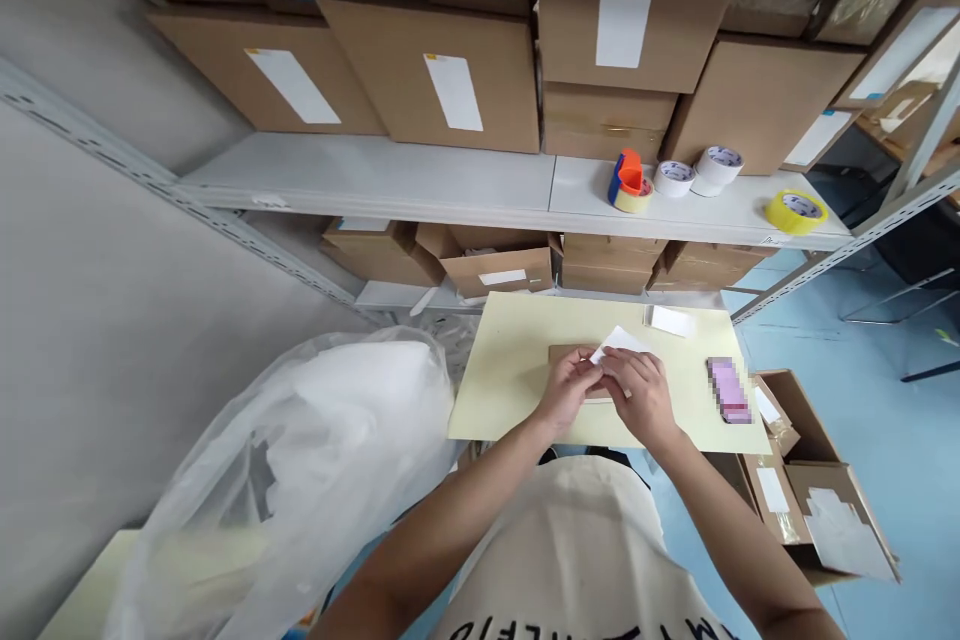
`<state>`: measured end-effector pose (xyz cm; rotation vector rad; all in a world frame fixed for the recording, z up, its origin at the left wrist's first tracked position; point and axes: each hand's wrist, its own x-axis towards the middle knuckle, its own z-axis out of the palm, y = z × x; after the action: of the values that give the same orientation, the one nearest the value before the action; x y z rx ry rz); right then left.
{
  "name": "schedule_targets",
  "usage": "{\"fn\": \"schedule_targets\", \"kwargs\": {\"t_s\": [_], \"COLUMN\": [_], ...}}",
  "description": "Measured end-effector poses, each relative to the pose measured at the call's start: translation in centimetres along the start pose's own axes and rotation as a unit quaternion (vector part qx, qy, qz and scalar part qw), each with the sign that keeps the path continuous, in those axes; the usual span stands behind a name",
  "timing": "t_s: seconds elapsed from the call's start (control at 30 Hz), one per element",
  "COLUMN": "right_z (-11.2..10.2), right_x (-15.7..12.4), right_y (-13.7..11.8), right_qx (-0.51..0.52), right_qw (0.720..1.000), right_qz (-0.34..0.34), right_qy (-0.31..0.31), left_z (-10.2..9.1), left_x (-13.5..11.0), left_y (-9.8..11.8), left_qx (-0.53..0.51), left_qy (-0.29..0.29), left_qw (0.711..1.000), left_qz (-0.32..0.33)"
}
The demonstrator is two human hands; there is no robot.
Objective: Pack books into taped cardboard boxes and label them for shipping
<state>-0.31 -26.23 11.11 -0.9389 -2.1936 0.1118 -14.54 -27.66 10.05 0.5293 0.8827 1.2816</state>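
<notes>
A small white piece of paper [619, 338], perhaps a label, is pinched between the fingertips of my two hands. My left hand [570, 388] grips its left edge with the fingers closed. On the other side my right hand [639, 394] also has its fingers closed on it, and hides part of it. Right below lies a flat brown cardboard box [558, 353] on the pale yellow tabletop [510, 350], mostly covered by my hands. Toward the back right of the table is a stack of white paper [671, 321]. A pixelated purple object [727, 390] rests near the right edge.
Behind the table, a grey shelf [390, 175] bears cardboard boxes [472, 80], an orange-and-blue tape dispenser [628, 178], white tape rolls [675, 178] and a yellow roll [796, 210]. At left bulges a large translucent plastic bag [337, 440]. Open cartons [814, 420] stand at right.
</notes>
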Motion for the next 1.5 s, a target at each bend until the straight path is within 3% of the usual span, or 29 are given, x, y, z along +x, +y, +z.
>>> {"fn": "schedule_targets", "kwargs": {"t_s": [0.13,0.43,0.7,0.87,1.13,1.33,1.5], "right_z": [-0.2,-0.8,-1.1,-1.2,-1.5,-1.5,-0.9], "right_x": [-0.6,-2.2,-3.4,-3.2,-1.0,-0.8,-1.8], "right_y": [-1.3,-3.3,-3.9,-4.7,-6.1,-6.1,-5.7], "right_qx": [0.005,-0.006,0.018,0.079,0.262,0.380,0.401], "right_qw": [1.000,1.000,0.999,0.994,0.941,0.882,0.861], "right_qz": [-0.010,-0.005,0.043,0.082,0.215,0.276,0.311], "right_qy": [0.003,0.005,0.002,-0.001,-0.004,-0.043,-0.026], "left_z": [-1.2,-1.9,-2.3,-2.4,-2.9,-3.4,-3.4], "left_x": [-2.2,-4.1,-4.5,-4.5,-4.9,-5.2,-5.2], "left_y": [0.9,0.8,0.8,0.9,1.7,2.5,2.5], "left_qx": [-0.063,-0.044,0.050,0.140,0.267,0.325,0.354], "left_qy": [-0.037,-0.064,-0.074,-0.088,-0.125,-0.156,-0.173], "left_qw": [0.997,0.997,0.996,0.986,0.940,0.910,0.895], "left_qz": [-0.005,-0.018,-0.021,0.034,0.173,0.204,0.206]}}
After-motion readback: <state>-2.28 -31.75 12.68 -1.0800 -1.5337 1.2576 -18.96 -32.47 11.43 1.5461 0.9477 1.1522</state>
